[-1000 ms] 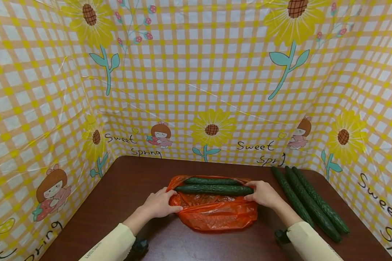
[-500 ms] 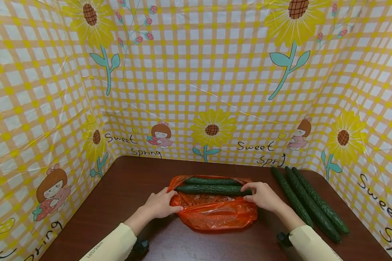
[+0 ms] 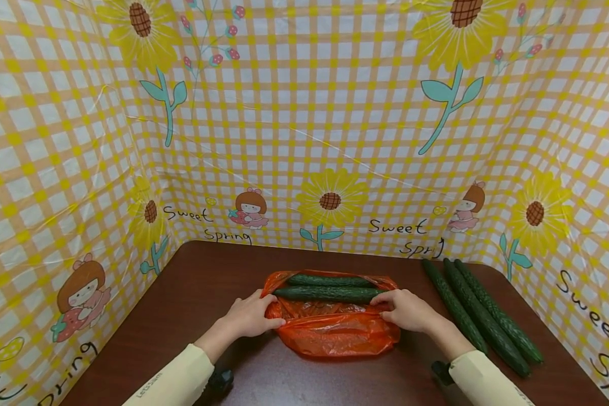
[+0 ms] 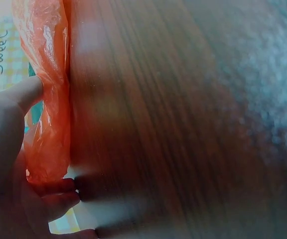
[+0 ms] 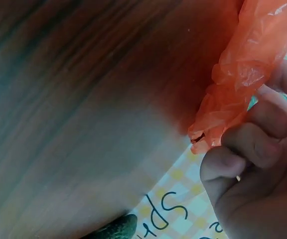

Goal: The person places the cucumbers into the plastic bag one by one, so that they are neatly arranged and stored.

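An orange plastic bag (image 3: 340, 336) lies on the table with its mouth spread wide. Two dark green cucumbers lie side by side in it: a rear cucumber (image 3: 327, 280) and a front cucumber (image 3: 325, 293). My left hand (image 3: 251, 316) grips the bag's left side, thumb on the near rim and fingers on the outer end; the left wrist view shows the thumb pressed to the film. My right hand (image 3: 408, 310) pinches the bag's right rim beside the front cucumber's end, which its fingers hide. In the right wrist view, the other fingers (image 5: 250, 142) are curled against the bag.
Three more cucumbers (image 3: 479, 310) lie side by side at the right of the brown table (image 3: 218, 270). A checked cloth (image 3: 284, 141) with sunflowers encloses the table at the back and both sides.
My right hand has shifted slightly left and down, its fingers moving from the front cucumber's end to the bag's rim. The bag's right edge has spread a little outward. My left hand stays put.
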Motion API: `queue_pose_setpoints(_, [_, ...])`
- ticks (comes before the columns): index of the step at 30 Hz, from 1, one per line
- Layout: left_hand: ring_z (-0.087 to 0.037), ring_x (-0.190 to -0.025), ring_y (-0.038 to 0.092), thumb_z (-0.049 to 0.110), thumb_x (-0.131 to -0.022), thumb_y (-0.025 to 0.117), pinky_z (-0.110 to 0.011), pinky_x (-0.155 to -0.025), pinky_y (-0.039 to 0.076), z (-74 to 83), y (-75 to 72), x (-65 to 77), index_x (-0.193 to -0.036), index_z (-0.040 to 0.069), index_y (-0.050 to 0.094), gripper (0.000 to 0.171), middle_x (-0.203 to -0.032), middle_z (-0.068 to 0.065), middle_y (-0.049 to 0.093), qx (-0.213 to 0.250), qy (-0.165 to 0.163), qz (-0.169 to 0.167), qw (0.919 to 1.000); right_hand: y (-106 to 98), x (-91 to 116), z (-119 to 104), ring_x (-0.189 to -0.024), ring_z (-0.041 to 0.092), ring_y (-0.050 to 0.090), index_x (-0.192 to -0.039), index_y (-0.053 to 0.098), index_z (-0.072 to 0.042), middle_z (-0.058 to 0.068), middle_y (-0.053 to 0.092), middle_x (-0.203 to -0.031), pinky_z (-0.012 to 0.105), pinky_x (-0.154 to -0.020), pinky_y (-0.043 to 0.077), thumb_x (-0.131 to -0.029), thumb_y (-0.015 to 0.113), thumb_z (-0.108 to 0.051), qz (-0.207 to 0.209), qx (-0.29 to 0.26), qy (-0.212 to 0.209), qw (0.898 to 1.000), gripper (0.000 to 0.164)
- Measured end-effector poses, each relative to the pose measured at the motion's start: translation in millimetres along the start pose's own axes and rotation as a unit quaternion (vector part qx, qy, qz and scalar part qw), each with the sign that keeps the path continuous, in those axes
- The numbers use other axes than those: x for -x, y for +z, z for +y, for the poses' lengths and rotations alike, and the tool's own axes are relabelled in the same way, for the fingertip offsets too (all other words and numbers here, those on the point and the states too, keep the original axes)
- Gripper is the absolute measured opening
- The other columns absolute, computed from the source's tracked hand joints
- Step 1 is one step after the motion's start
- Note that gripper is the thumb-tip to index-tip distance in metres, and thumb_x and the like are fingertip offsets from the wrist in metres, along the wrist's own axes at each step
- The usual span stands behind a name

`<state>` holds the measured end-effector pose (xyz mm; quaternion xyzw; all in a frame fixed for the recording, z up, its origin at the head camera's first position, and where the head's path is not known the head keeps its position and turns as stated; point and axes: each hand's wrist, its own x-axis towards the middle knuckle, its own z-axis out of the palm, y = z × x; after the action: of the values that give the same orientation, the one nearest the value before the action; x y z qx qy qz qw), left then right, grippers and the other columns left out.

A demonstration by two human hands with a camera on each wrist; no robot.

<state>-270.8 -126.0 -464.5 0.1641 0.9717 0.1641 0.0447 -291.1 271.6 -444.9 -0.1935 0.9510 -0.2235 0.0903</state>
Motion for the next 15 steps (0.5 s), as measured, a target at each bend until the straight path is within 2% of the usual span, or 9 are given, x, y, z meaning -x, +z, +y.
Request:
queue_pose_setpoints(3, [-0.034, -0.125, 0.056, 0.061, -0.088, 0.067, -0.062, -0.101, 0.039, 0.3, -0.3, -0.2, -0.141, 0.015, 0.057, 0.071, -0.142, -0.013, 0.053, -0.002, -0.001, -0.001, 1.0000, 1.5, -2.5, -2.5, -0.046, 0.011, 0.031, -0.128, 0.071, -0.021, 0.006, 0.067, -0.082, 0.027, -0.047, 0.031, -0.090, 0.066, -0.008, -0.020, -0.003, 0.020, 1.000, 0.040])
queue_pose_setpoints(4, [-0.034, -0.125, 0.056, 0.061, -0.088, 0.067, -0.062, -0.101, 0.039, 0.5, -0.3, -0.2, -0.141, 0.015, 0.057, 0.071, -0.142, -0.014, 0.053, -0.002, -0.002, -0.002, 1.0000, 1.9, -2.9, -3.0, -0.047, 0.011, 0.032, -0.128, 0.071, -0.022, 0.005, 0.070, -0.089, 0.027, -0.047, 0.030, -0.090, 0.066, -0.009, -0.023, 0.004, 0.024, 0.999, 0.041])
queue_pose_setpoints(7, [-0.036, -0.126, 0.056, 0.062, -0.089, 0.066, -0.063, -0.103, 0.038, 0.8, 0.5, -1.0, -0.141, 0.016, 0.057, 0.071, -0.144, -0.014, 0.052, -0.005, -0.004, -0.004, 1.0000, 2.2, -3.0, -4.1, -0.059, 0.010, 0.046, -0.121, 0.075, -0.023, 0.002, 0.072, -0.113, 0.029, -0.056, 0.039, -0.090, 0.067, -0.010, -0.015, 0.042, 0.032, 0.998, 0.034])
queue_pose_setpoints(11, [-0.035, -0.125, 0.056, 0.062, -0.089, 0.066, -0.063, -0.102, 0.038, 2.2, 0.0, -0.8, -0.140, 0.016, 0.058, 0.069, -0.142, -0.013, 0.053, -0.006, -0.005, 0.000, 1.0000, 0.2, -1.3, -4.6, -0.076, 0.013, 0.055, -0.112, 0.078, -0.021, 0.001, 0.073, -0.111, 0.035, -0.067, 0.045, -0.091, 0.070, -0.012, 0.004, 0.073, 0.025, 0.997, 0.024])
queue_pose_setpoints(15, [-0.033, -0.125, 0.056, 0.062, -0.089, 0.065, -0.064, -0.101, 0.038, 3.5, 0.2, -0.9, -0.138, 0.016, 0.059, 0.068, -0.139, -0.012, 0.054, -0.010, -0.008, 0.007, 0.9999, -0.9, 1.5, -3.5, -0.069, 0.014, 0.053, -0.107, 0.077, -0.021, -0.003, 0.072, -0.096, 0.035, -0.063, 0.042, -0.092, 0.071, -0.017, 0.010, 0.077, 0.030, 0.997, 0.016])
